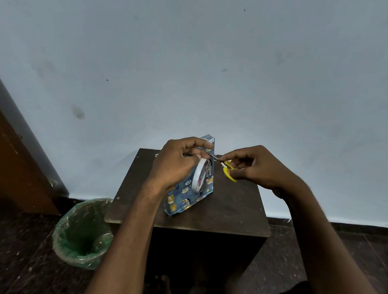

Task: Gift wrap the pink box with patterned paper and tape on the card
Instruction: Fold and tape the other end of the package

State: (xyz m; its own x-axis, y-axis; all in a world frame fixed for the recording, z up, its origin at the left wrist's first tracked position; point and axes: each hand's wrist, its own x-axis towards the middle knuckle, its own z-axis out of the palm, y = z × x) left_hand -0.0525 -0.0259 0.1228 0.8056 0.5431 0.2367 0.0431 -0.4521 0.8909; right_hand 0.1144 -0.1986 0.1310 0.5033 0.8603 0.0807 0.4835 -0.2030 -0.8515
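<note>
The box (186, 195), covered in blue paper with cartoon animals, stands on edge on a small dark wooden table (234, 209). My left hand (178, 164) rests against the box's upper part and holds a white tape roll (199, 174), which hangs from its fingers in front of the box. My right hand (253, 166) grips yellow-handled scissors (229, 171). The scissor blades point left toward the box's top right edge, close to my left fingertips. No card is visible.
A bin lined with a green plastic bag (83, 231) stands on the dark floor left of the table. A pale wall rises behind the table. A brown wooden door (8, 157) is at the far left. My feet show below the table.
</note>
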